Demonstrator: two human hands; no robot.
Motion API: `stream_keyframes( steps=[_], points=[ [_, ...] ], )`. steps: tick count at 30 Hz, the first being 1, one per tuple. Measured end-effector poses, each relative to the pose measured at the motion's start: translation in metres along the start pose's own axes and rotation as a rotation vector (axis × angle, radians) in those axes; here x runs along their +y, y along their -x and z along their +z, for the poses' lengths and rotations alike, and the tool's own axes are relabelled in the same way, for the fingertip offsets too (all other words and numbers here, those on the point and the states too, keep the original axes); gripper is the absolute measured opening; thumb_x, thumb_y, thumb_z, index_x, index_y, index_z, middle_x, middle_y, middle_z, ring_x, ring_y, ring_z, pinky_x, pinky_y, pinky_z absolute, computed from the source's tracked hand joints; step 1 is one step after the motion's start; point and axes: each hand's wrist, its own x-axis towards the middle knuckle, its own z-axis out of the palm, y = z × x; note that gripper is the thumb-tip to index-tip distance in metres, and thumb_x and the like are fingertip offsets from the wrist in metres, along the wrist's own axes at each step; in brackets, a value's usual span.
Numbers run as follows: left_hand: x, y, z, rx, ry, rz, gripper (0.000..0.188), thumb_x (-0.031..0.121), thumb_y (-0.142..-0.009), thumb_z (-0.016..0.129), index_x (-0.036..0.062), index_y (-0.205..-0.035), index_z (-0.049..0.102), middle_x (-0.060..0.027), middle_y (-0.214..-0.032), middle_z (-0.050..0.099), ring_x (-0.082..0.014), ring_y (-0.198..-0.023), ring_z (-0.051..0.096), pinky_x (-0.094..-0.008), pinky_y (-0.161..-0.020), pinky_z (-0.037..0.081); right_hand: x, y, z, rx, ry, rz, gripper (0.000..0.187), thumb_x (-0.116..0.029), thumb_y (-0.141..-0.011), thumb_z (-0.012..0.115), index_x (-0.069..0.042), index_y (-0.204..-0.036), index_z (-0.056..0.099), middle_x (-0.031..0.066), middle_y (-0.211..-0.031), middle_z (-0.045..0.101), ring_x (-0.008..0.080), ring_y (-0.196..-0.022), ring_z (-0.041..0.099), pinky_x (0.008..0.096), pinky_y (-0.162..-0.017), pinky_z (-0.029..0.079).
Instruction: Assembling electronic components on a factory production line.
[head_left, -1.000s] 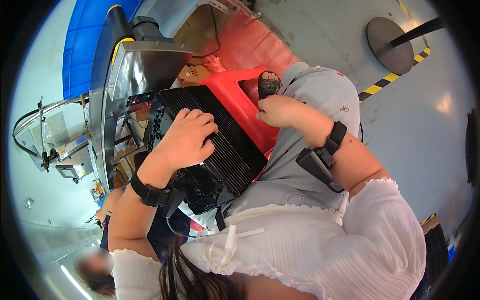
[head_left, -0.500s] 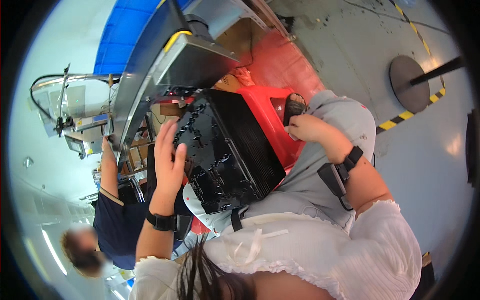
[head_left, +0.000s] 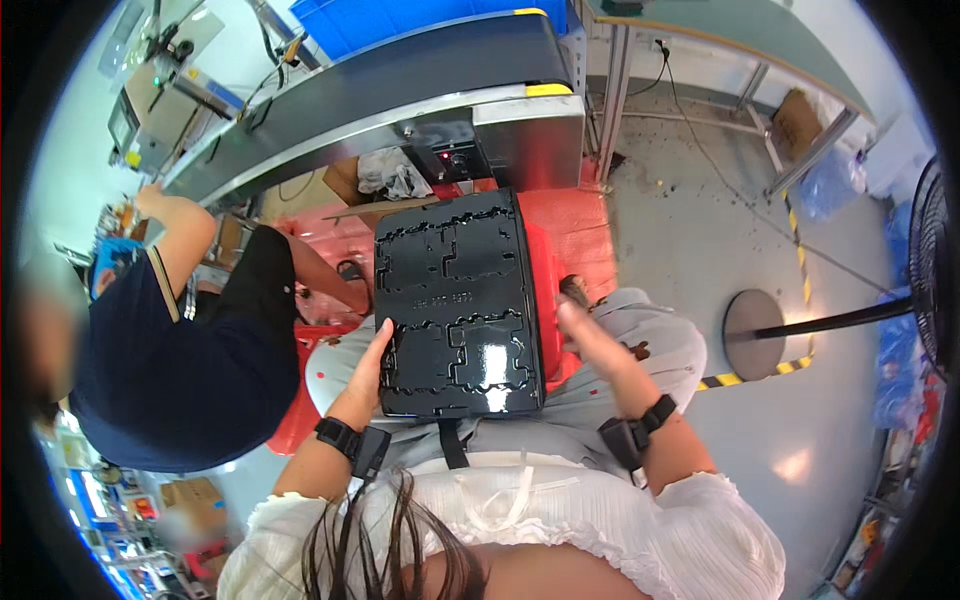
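Note:
A stack of black plastic trays (head_left: 455,300) with moulded recesses sits in front of my lap, over a red plastic stool (head_left: 543,270) between my knees. My left hand (head_left: 372,372) is at the stack's left side, with a straight finger along the edge; its other fingers are mostly hidden. Right of the stack is my right hand (head_left: 588,335), fingers stretched forward and apart from the trays, holding nothing I can see. Both wrists wear black straps with small devices.
Ahead runs a conveyor (head_left: 400,85) with a metal side and a blue bin (head_left: 430,20) behind it. A co-worker in a dark shirt (head_left: 190,350) sits close on my left. An open cardboard box (head_left: 345,185) lies under the conveyor. A black fan stand (head_left: 755,335) is on the right.
The view has turned, so the tray stack now appears straighter. My left hand has come down from above the stack to its left edge; my right hand's fingers have straightened.

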Motion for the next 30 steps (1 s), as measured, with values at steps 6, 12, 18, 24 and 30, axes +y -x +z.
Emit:
stream_keyframes(
  steps=[6,12,18,24,30],
  points=[
    [0.004,0.004,0.013,-0.073,0.129,-0.089,0.056,0.055,-0.087,0.052,0.0063,-0.114,0.061,-0.009,-0.102,0.067,-0.0215,-0.088,0.067,-0.0357,-0.078,0.055,-0.015,0.001,0.067,0.031,-0.321,-0.216,0.079,-0.039,-0.084,0.064,0.002,-0.138,0.025,0.0158,-0.13,0.044,0.0232,-0.122,0.043,0.0341,-0.1,0.037],
    [-0.023,0.012,0.011,-0.258,0.345,-0.179,0.052,0.052,-0.089,0.053,0.0076,-0.115,0.059,-0.008,-0.1,0.067,-0.0185,-0.085,0.067,-0.0354,-0.075,0.055,-0.016,0.022,0.065,-0.007,-0.417,-0.016,0.062,-0.029,-0.085,0.057,-0.003,-0.136,0.031,0.0124,-0.124,0.05,0.0224,-0.109,0.055,0.0352,-0.091,0.047],
    [-0.021,0.008,0.014,-0.298,0.29,0.113,0.048,0.037,-0.093,0.054,0.0045,-0.127,0.048,-0.0087,-0.11,0.062,-0.0181,-0.093,0.064,-0.0332,-0.08,0.054,0.008,0.016,0.036,0.07,-0.215,0.039,0.075,-0.058,-0.09,0.046,-0.003,-0.139,0.035,0.0123,-0.133,0.05,0.0268,-0.118,0.051,0.0386,-0.101,0.04],
    [-0.027,-0.016,-0.007,-0.338,0.15,0.165,0.065,0.052,-0.092,0.048,0.0056,-0.136,0.041,-0.0107,-0.125,0.055,-0.0215,-0.115,0.052,-0.0363,-0.094,0.045,-0.091,0.004,-0.01,-0.205,0.246,0.753,0.089,-0.069,-0.087,0.035,0.001,-0.141,0.028,0.0233,-0.132,0.047,0.0317,-0.116,0.053,0.0409,-0.094,0.046],
    [-0.074,-0.061,-0.022,-0.207,0.243,-0.03,0.078,0.066,-0.092,0.023,0.0053,-0.134,0.046,-0.0104,-0.124,0.057,-0.0203,-0.11,0.056,-0.0321,-0.092,0.045,-0.303,-0.035,0.035,-0.05,0.879,-0.049,0.047,-0.045,-0.091,0.053,-0.002,-0.111,0.058,0.0117,-0.088,0.069,0.0182,-0.073,0.066,0.0286,-0.064,0.054]
  ],
)
